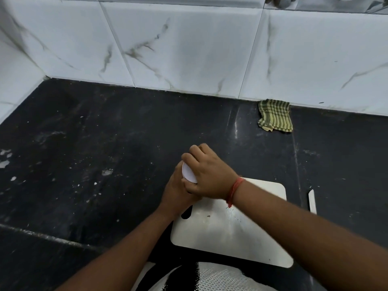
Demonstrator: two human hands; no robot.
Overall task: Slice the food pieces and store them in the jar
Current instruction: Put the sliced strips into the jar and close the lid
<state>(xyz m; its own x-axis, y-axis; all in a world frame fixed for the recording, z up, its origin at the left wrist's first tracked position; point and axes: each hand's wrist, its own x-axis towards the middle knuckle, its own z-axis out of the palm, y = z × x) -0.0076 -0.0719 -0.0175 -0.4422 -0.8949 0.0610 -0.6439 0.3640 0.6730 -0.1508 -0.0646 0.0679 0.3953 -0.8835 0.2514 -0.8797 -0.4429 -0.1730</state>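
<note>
Your right hand is curling fingers over the white lid; left hand is gripping beneath, jar hidden.

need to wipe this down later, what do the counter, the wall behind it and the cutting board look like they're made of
Counter: probably polished dark stone, black with pale flecks and a dull sheen.
Wall: glossy white tiles with grey marble-like veining and visible grout lines; ceramic or stone, cannot tell which.
Cutting board: likely plastic, smooth matte white with rounded corners and a cut-out handle slot.
</note>
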